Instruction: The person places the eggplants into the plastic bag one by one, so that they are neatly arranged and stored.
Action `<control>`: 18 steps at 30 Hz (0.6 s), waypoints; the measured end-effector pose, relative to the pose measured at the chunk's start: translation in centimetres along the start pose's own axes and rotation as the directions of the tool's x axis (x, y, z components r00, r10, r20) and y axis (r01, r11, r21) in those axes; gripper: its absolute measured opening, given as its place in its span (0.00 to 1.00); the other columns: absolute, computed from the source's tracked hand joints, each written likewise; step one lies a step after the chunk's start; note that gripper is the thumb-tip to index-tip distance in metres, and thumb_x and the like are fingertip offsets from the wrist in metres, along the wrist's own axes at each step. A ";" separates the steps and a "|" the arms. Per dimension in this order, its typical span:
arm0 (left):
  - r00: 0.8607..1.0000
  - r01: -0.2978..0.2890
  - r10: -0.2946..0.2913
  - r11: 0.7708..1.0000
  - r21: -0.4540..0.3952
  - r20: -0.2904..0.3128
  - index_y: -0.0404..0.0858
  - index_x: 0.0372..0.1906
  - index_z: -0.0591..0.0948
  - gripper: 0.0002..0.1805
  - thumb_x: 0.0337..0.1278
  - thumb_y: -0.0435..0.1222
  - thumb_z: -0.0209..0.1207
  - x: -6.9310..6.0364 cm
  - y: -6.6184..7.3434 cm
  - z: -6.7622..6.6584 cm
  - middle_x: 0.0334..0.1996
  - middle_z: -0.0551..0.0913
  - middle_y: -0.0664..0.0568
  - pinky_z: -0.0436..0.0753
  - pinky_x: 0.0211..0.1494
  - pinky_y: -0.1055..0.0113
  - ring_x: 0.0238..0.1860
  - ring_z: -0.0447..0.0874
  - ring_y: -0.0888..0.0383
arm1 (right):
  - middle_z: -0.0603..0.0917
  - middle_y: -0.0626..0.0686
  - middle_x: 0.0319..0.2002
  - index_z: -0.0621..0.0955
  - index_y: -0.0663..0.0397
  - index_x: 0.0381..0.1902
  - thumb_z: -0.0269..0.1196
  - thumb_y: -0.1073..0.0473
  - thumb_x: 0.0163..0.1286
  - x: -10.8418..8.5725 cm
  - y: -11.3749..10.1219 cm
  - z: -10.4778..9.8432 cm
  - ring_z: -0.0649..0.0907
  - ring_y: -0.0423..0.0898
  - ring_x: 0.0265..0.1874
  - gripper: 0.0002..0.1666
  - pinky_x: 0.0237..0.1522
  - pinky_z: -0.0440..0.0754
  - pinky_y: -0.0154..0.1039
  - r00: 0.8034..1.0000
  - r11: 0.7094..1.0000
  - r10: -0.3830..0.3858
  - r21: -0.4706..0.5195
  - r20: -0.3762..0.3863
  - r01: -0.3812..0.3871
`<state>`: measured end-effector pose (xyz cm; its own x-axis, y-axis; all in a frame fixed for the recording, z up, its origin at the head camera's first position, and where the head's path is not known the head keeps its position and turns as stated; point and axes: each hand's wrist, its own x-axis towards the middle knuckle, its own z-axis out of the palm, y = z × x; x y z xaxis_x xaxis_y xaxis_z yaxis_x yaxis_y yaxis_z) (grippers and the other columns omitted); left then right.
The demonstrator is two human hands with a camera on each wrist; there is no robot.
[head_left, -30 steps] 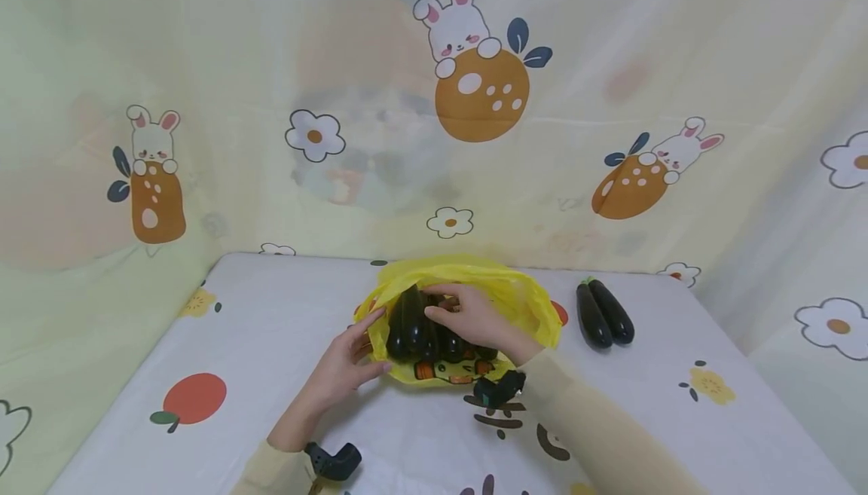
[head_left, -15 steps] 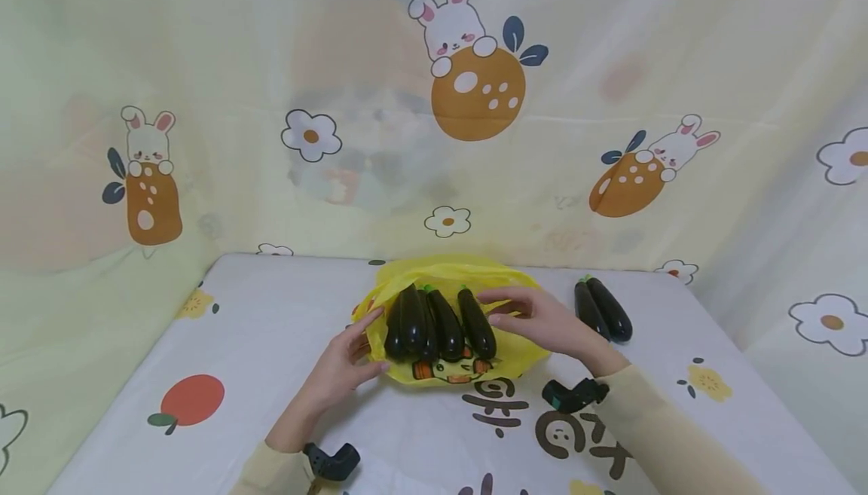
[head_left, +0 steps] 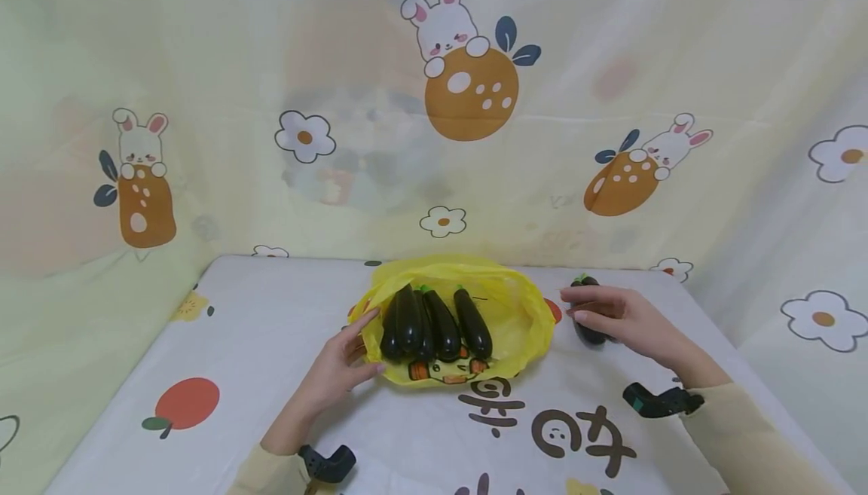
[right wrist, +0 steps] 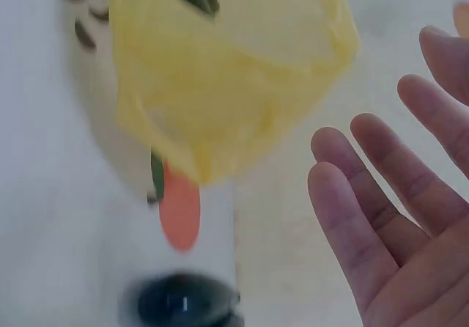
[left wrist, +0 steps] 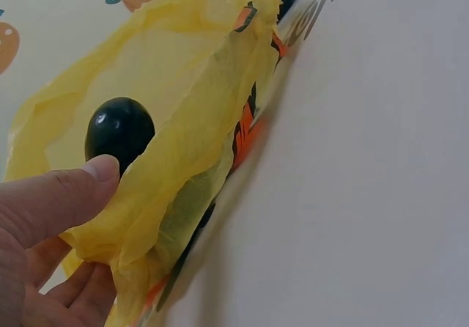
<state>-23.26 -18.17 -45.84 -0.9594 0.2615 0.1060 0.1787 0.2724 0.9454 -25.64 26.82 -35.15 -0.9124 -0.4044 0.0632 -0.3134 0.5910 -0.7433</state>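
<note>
A yellow plastic bag (head_left: 522, 329) lies with its mouth wide, several dark eggplants (head_left: 409, 322) side by side inside. My left hand (head_left: 332, 374) holds the bag's left edge; in the left wrist view its thumb lies against the bag (left wrist: 198, 100) beside an eggplant's rounded end (left wrist: 117, 129). Right of the bag, my right hand (head_left: 634, 325) hovers over two eggplants (head_left: 588, 335), partly hiding them. The right wrist view shows that hand (right wrist: 410, 224) with fingers spread and holding nothing, an eggplant (right wrist: 183, 301) blurred at the bottom.
The white patterned cloth (head_left: 251, 329) covers the table, with a printed curtain (head_left: 366, 201) behind it. A black wrist camera (head_left: 328, 465) is on the left arm and another (head_left: 658, 401) on the right arm.
My right hand has let go of an eggplant inside the bag, come out and moved right to the two outside. The left hand has stayed at the bag's edge.
</note>
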 end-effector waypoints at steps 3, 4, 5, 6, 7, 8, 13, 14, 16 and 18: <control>1.000 0.001 -0.001 1.000 0.005 -0.001 0.46 0.79 0.63 0.47 0.57 0.28 0.70 0.0 0.0 0.1 0.79 0.62 0.44 0.74 0.75 0.47 0.74 0.69 0.39 | 0.80 0.65 0.65 0.77 0.59 0.68 0.61 0.55 0.77 -0.8 1.2 -1.3 0.81 0.23 0.50 0.26 0.50 0.82 0.23 0.999 0.998 0.037 -0.054 -0.039 -0.039; 1.000 0.000 0.000 1.000 0.005 -0.002 0.46 0.79 0.63 0.47 0.57 0.28 0.70 0.0 0.0 0.1 0.79 0.62 0.44 0.74 0.75 0.46 0.74 0.69 0.39 | 0.80 0.65 0.65 0.77 0.60 0.68 0.61 0.54 0.77 -1.0 1.7 -1.8 0.81 0.23 0.50 0.26 0.50 0.82 0.23 0.998 0.997 0.039 -0.071 -0.050 -0.043; 1.000 0.002 -0.002 1.000 0.005 -0.003 0.46 0.79 0.63 0.47 0.57 0.28 0.70 0.0 0.0 0.1 0.79 0.62 0.44 0.74 0.75 0.47 0.74 0.70 0.39 | 0.80 0.64 0.65 0.77 0.59 0.68 0.61 0.54 0.77 -1.1 2.1 -2.2 0.81 0.22 0.50 0.26 0.49 0.81 0.23 0.997 0.995 0.044 -0.088 -0.062 -0.050; 1.000 0.003 -0.003 1.000 0.005 -0.004 0.46 0.79 0.63 0.47 0.57 0.28 0.70 0.0 0.0 0.0 0.79 0.62 0.44 0.74 0.75 0.47 0.74 0.70 0.39 | 0.81 0.60 0.64 0.77 0.59 0.68 0.61 0.53 0.77 -1.3 2.6 -2.7 0.81 0.22 0.48 0.26 0.49 0.81 0.23 0.996 0.994 0.049 -0.098 -0.076 -0.056; 1.000 0.002 -0.002 1.000 0.003 -0.002 0.46 0.80 0.63 0.47 0.57 0.28 0.70 -0.1 0.0 0.1 0.79 0.62 0.44 0.74 0.75 0.47 0.74 0.69 0.39 | 0.83 0.55 0.63 0.77 0.58 0.67 0.61 0.53 0.77 -1.4 3.1 -3.1 0.82 0.23 0.48 0.26 0.49 0.81 0.23 0.995 0.993 0.051 -0.102 -0.088 -0.060; 1.000 0.003 -0.003 1.000 0.002 -0.001 0.45 0.80 0.63 0.47 0.57 0.28 0.70 -0.1 0.0 0.1 0.79 0.62 0.44 0.74 0.75 0.46 0.74 0.69 0.39 | 0.83 0.49 0.62 0.77 0.59 0.68 0.61 0.53 0.77 -1.6 3.6 -3.5 0.82 0.24 0.48 0.26 0.48 0.80 0.23 0.994 0.993 0.048 -0.104 -0.096 -0.058; 1.000 0.005 -0.005 1.000 -0.002 0.000 0.45 0.80 0.62 0.47 0.57 0.27 0.70 -0.1 0.1 0.1 0.80 0.62 0.43 0.73 0.75 0.47 0.75 0.69 0.39 | 0.79 0.31 0.57 0.75 0.60 0.69 0.59 0.52 0.79 -2.1 5.9 -5.1 0.82 0.23 0.46 0.27 0.52 0.84 0.31 0.988 0.988 0.082 -0.122 -0.130 -0.098; 1.000 0.006 -0.006 1.000 0.000 -0.002 0.45 0.80 0.62 0.47 0.57 0.27 0.70 -0.1 0.1 0.1 0.80 0.62 0.43 0.73 0.75 0.47 0.75 0.69 0.39 | 0.80 0.35 0.59 0.74 0.60 0.70 0.58 0.51 0.79 -2.1 6.3 -5.3 0.82 0.22 0.46 0.28 0.55 0.85 0.38 0.986 0.985 0.101 -0.122 -0.131 -0.118; 1.000 0.005 -0.005 1.000 0.005 -0.005 0.45 0.80 0.62 0.47 0.57 0.27 0.70 -0.1 0.1 0.1 0.80 0.62 0.44 0.73 0.75 0.47 0.75 0.69 0.39 | 0.79 0.49 0.65 0.72 0.59 0.72 0.57 0.48 0.80 -2.1 6.9 -5.5 0.81 0.21 0.45 0.31 0.59 0.85 0.55 0.981 0.981 0.141 -0.116 -0.134 -0.157; 1.000 0.005 -0.005 1.000 0.008 -0.005 0.44 0.80 0.62 0.47 0.57 0.27 0.70 -0.1 0.1 0.1 0.80 0.62 0.44 0.74 0.75 0.47 0.75 0.69 0.39 | 0.75 0.63 0.68 0.70 0.59 0.73 0.56 0.45 0.80 -2.0 7.5 -5.6 0.80 0.20 0.43 0.33 0.60 0.80 0.68 0.973 0.974 0.181 -0.115 -0.143 -0.197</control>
<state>-23.15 -18.05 -45.76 -0.9612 0.2558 0.1030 0.1759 0.2809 0.9435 -27.65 36.01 -37.11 -0.9821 -0.1869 0.0226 -0.1551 0.7353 -0.6597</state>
